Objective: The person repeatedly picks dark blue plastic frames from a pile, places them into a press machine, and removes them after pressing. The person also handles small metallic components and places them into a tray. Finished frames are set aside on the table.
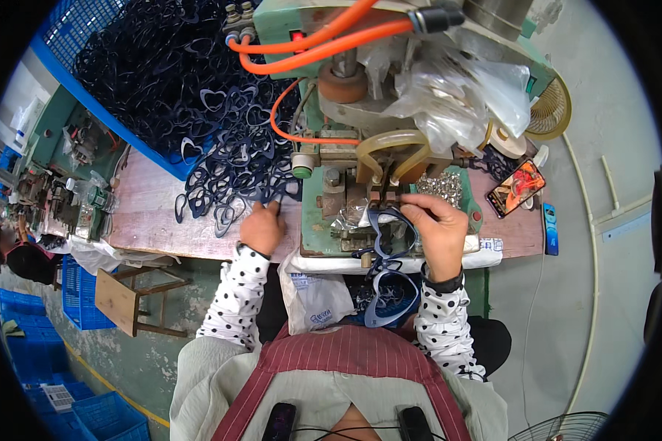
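My right hand (443,234) pinches the edge of a dark blue plastic loop frame (379,242), shaped like a spectacle front, at the jaws (384,198) of a green press. Below it, another blue frame (375,317) hangs over the bench edge. My left hand (262,229) is at the near edge of a loose heap of similar frames (235,158), on the bench left of the press. Its fingers are bent down and together against the heap; what lies under the fingertips is hidden.
A big blue basket (110,110) spills frames onto the bench (154,220). Small metal parts (441,187) lie right of the jaws. Orange hoses (324,55) and clear plastic bags (456,88) hang on the press (316,220). A phone (516,189) lies at the right; a wooden stool (129,301) stands left.
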Available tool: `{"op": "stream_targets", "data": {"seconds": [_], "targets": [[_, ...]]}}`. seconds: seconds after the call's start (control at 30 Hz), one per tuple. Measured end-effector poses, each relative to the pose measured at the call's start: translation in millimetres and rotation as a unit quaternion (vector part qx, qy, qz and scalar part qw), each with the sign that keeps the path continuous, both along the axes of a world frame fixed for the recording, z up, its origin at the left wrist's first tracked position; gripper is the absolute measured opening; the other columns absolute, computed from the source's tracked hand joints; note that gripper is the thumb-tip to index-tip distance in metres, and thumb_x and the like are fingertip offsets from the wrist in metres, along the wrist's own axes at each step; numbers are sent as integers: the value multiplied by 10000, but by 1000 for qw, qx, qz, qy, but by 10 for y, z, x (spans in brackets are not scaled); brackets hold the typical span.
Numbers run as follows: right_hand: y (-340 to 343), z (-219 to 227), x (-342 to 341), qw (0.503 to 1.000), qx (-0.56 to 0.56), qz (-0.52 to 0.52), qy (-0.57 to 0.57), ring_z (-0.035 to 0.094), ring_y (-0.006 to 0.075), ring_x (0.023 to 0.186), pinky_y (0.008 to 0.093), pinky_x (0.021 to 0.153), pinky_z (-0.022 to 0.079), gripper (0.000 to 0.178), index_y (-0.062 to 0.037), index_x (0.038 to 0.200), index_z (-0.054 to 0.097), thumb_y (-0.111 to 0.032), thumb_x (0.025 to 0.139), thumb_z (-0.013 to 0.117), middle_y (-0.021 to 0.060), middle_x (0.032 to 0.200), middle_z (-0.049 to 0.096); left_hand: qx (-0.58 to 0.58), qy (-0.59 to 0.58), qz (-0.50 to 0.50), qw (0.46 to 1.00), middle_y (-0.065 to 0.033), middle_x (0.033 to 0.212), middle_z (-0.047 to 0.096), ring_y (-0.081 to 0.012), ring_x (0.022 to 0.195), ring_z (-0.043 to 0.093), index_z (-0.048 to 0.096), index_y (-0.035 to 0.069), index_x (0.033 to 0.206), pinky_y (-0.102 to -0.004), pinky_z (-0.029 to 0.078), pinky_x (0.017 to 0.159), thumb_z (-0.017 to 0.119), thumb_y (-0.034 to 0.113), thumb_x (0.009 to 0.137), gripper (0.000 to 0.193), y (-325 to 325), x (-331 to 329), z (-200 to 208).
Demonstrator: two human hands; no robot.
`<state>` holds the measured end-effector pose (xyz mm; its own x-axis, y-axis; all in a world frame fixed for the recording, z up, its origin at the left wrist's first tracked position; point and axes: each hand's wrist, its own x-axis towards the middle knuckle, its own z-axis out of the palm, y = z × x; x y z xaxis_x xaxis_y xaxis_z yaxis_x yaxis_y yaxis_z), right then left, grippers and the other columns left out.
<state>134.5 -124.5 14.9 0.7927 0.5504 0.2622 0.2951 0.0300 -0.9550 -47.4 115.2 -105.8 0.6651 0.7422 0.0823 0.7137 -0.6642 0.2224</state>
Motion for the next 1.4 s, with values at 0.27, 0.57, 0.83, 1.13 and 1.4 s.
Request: {"op": "stream_targets", "data": {"seconds": [0.27, 0.57, 0.83, 1.13, 1.4], "targets": [[63, -70, -5, 998, 22, -4, -63, 554, 129, 692, 254, 595, 431, 168, -36, 918, 744, -30, 756, 700, 71, 840, 698, -279, -334, -85, 896, -8, 684, 618, -41, 548, 438, 624, 22, 1041, -188, 378, 534, 452, 183, 1018, 237, -122, -143, 1335], [268, -23, -191, 995, 74, -23, 62, 484, 17, 618, 183, 546, 387, 444, -10, 1156, 594, -15, 737, 741, 40, 826, 695, -280, -583, -197, 737, -108, 896, 688, -137, 777, 644, 611, -44, 1079, -263, 515, 720, 519, 137, 998, 219, -699, 363, 1783], [304, -77, -247, 992, 89, -34, 84, 484, 31, 596, 193, 542, 396, 545, 16, 1202, 484, 12, 720, 739, 67, 785, 677, -318, -555, -204, 741, -89, 892, 684, -123, 802, 628, 616, -16, 1079, -250, 500, 742, 509, 154, 1003, 215, -681, 300, 1825], [277, -37, -63, 998, 61, 15, 7, 614, 110, 718, 260, 650, 489, 500, 1, 1203, 501, -29, 761, 733, 81, 839, 690, 109, -421, -552, 712, -172, 1135, 657, -319, 1036, 646, 573, -4, 1214, -454, 500, 948, 635, 30, 785, 435, -1240, 296, 1061], [-150, -579, 858, 981, 54, -154, -108, 659, 180, 835, 315, 753, 502, 334, -42, 1123, 619, -112, 809, 708, 97, 946, 708, 57, -365, -583, 723, -167, 1220, 623, -307, 1091, 623, 591, 7, 1206, -457, 490, 967, 651, 14, 784, 426, -1223, 512, 1031]]}}
